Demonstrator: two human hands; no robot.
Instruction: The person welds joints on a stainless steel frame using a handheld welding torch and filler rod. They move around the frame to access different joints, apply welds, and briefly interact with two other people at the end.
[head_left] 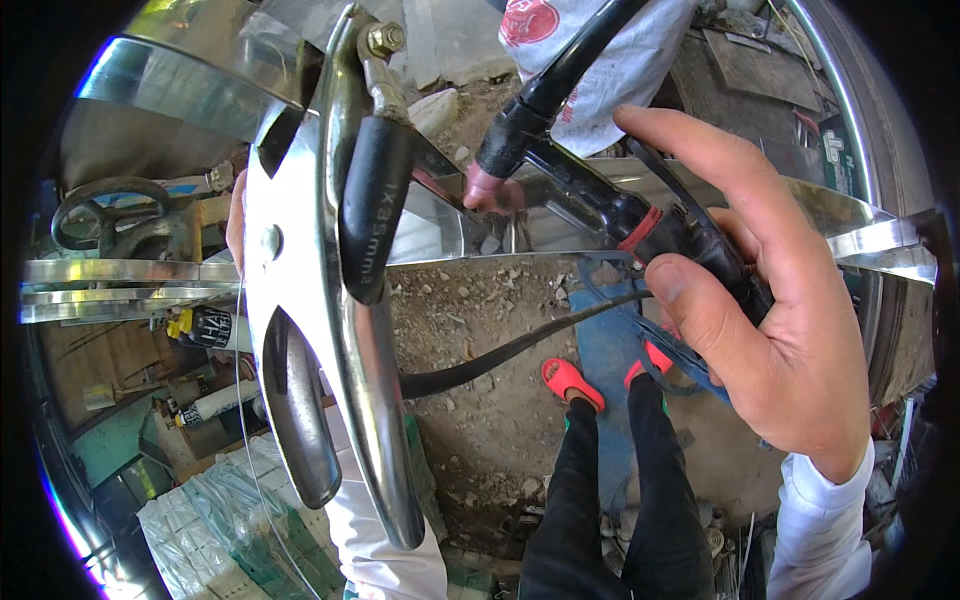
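Observation:
My right hand [770,290] is wrapped round the handle of a black TIG welding torch [590,190], thumb below and index finger stretched along the top. Its pink nozzle [485,187] points down at a shiny metal bar [560,228], close to or touching its surface. A large silver earth clamp [290,220] with a black-sleeved cable end [378,210] fills the left foreground. Behind it, only a sliver of my left hand [237,222] shows; its fingers are hidden. A thin wire [245,410] hangs below that hand; whether the hand holds it is unclear.
Polished metal strips [120,272] cross the left side. A black cable [510,352] runs beneath the bar. Below lie stony ground [470,430], a blue board [603,440] under my red sandals, and plastic-wrapped stacks [210,520]. A white sack [610,80] stands beyond.

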